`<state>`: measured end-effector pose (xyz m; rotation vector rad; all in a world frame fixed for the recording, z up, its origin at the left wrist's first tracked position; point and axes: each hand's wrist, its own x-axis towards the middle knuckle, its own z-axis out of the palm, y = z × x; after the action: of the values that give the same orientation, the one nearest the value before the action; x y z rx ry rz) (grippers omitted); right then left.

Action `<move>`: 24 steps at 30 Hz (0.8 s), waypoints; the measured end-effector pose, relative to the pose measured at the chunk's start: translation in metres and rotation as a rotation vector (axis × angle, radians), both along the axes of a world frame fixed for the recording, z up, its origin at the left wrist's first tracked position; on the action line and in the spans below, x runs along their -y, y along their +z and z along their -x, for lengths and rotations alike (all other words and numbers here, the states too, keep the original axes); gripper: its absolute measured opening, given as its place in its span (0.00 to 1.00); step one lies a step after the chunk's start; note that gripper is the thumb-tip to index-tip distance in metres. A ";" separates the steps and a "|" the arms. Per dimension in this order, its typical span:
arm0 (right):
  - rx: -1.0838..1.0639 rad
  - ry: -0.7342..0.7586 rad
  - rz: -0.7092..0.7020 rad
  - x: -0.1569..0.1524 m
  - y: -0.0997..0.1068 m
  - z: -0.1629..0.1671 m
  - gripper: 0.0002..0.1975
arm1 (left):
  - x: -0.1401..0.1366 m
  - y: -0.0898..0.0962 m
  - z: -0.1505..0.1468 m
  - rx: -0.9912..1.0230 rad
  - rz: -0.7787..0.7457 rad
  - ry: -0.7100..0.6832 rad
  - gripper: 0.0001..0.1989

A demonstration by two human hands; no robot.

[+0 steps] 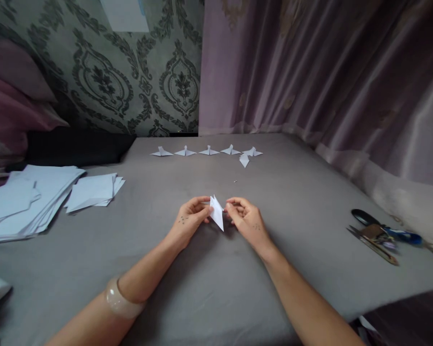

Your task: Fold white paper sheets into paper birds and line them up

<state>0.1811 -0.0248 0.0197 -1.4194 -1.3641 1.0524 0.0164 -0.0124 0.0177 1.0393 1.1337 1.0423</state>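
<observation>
A small piece of folded white paper (pixel 217 214), pointed at its lower end, is held up between my hands over the grey cloth. My left hand (pixel 193 214) pinches its left edge between thumb and fingers. On the other side, my right hand (pixel 246 217) has its thumb and fingertips closed at the paper's right edge. Farther back stands a row of several folded paper cranes (pixel 209 150). A flat folded paper diamond (pixel 244 160) lies just in front of the rightmost one.
Large white sheets (pixel 54 192) and a pile of smaller paper squares (pixel 92 191) lie on the left. Scissors (pixel 406 235) and other small tools are at the right. A tiny scrap (pixel 235 181) rests beyond my hands. A curtain (pixel 310 67) borders the grey surface (pixel 147 298).
</observation>
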 end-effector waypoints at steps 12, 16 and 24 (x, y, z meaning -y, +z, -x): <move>0.102 0.045 0.080 0.000 -0.020 0.007 0.09 | -0.003 -0.017 0.007 -0.344 -0.276 -0.123 0.09; 0.210 0.028 0.114 0.000 -0.017 0.008 0.10 | 0.001 -0.015 0.010 -0.677 -0.553 -0.198 0.17; 0.601 0.182 -0.061 0.005 -0.004 -0.003 0.16 | 0.005 -0.016 0.011 -0.863 -0.688 -0.303 0.16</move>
<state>0.1844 -0.0296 0.0159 -1.6625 -1.9645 0.7042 0.0053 -0.0174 0.0015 2.2789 1.2287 0.7403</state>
